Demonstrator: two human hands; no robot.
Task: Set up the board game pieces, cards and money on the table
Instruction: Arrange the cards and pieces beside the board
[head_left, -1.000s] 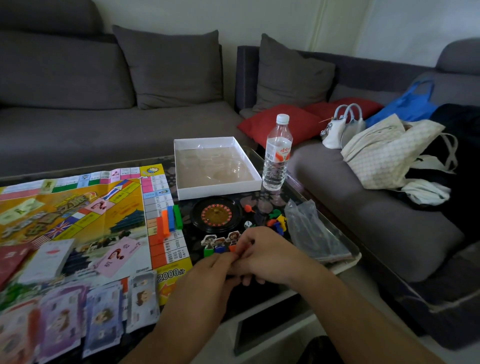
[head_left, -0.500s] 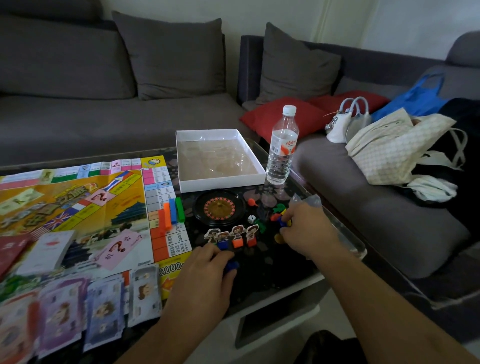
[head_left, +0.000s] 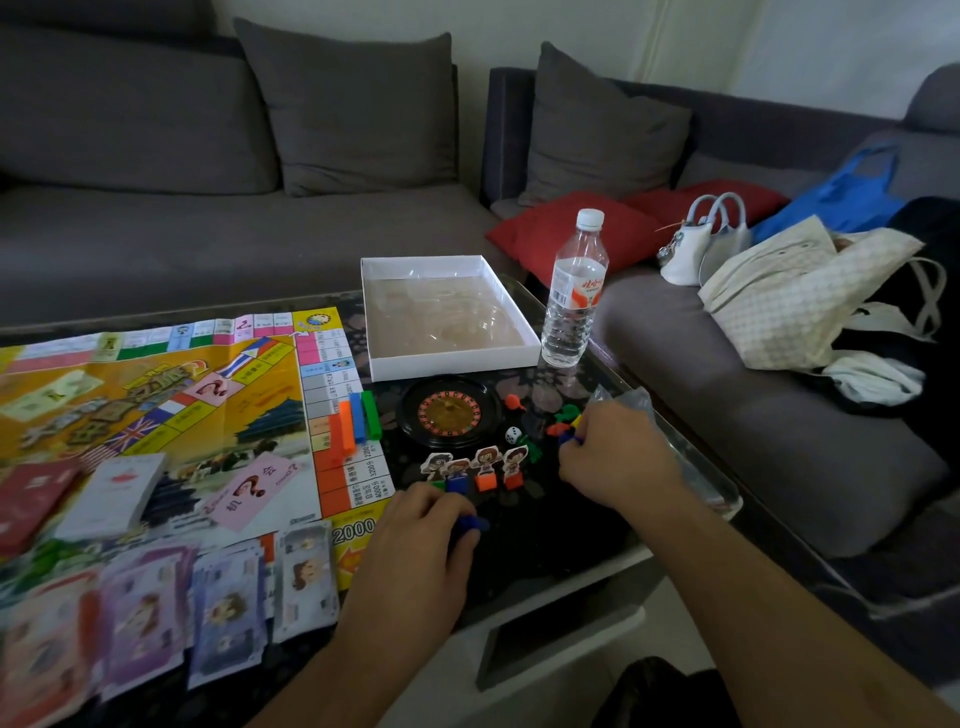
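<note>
Board (head_left: 156, 415), money (head_left: 156, 613) and four standees (head_left: 475, 467) are laid out at left and centre. Small pieces (head_left: 563, 418) remain loose — left hand (head_left: 421, 551) fingers hold a blue piece (head_left: 470, 524), right hand (head_left: 618, 457) pinches another.

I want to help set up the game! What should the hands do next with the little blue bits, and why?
Probably the left hand should set its blue piece down by the row of character pawns, since it holds one just in front of them. The right hand is picking at the loose coloured pieces, so more likely follow.

left hand (head_left: 415, 540): bare, no rings | right hand (head_left: 618, 457): bare | forearms: bare, no sleeves
</note>
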